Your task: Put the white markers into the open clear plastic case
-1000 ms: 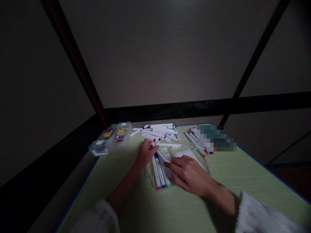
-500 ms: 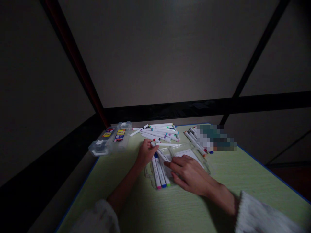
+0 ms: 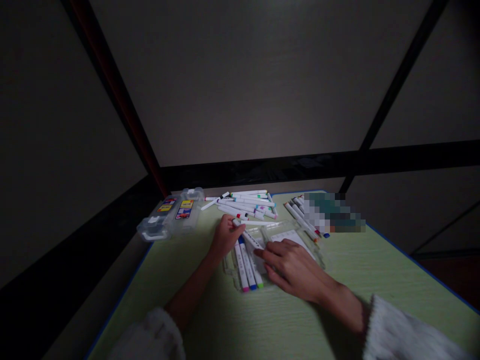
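Note:
On the pale green table [image 3: 225,320] lies an open clear plastic case [image 3: 300,237] with three white markers [image 3: 246,267] laid side by side in its left part. My left hand [image 3: 224,237] and my right hand [image 3: 294,267] pinch the two ends of one more white marker [image 3: 250,239], held slantwise over the case. The left fingers are curled round its upper end. The right fingertips close on its lower end, and the rest of that hand rests on the case.
A heap of several loose white markers [image 3: 245,202] lies at the table's far side, with another row [image 3: 302,217] to the right beside a blurred patch. A shut clear box [image 3: 170,215] with coloured labels sits at the far left corner. Dark walls surround the table.

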A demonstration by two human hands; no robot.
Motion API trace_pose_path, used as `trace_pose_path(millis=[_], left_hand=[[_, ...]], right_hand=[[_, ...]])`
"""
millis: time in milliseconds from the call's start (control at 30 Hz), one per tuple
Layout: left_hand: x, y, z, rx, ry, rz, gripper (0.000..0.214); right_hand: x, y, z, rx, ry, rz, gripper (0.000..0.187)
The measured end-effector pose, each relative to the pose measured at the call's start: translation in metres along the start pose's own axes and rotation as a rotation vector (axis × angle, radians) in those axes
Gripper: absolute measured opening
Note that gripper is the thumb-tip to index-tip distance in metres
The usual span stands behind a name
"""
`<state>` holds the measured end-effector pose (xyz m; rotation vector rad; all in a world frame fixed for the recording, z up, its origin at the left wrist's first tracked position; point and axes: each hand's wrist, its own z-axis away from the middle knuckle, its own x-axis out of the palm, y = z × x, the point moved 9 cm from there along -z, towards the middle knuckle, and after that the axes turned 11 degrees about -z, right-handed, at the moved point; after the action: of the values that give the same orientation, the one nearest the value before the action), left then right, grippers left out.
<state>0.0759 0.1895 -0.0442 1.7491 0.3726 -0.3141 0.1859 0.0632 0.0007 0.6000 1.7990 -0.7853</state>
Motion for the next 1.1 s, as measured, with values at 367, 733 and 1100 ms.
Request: trace_pose_path(millis=[367, 733, 1100], left_hand=[[0.0063, -0.004, -0.0016, 0.02, -0.048, 0.028, 0.025], [0.0062, -0.0041, -0.0009, 0.002, -0.041, 0.047, 0.025], [0.0064, -0.0034, 0.0006, -0.018, -0.041, 0.051, 0.025]], right_hand=[[0.0001, 0.002, 0.0008, 0.003, 0.022, 0.007, 0.023], [-0.001, 0.0032, 0.0004, 0.007, 0.048, -0.001, 0.024], [-0.0015, 0.003, 0.0011, 0.014, 0.043, -0.003, 0.024]])
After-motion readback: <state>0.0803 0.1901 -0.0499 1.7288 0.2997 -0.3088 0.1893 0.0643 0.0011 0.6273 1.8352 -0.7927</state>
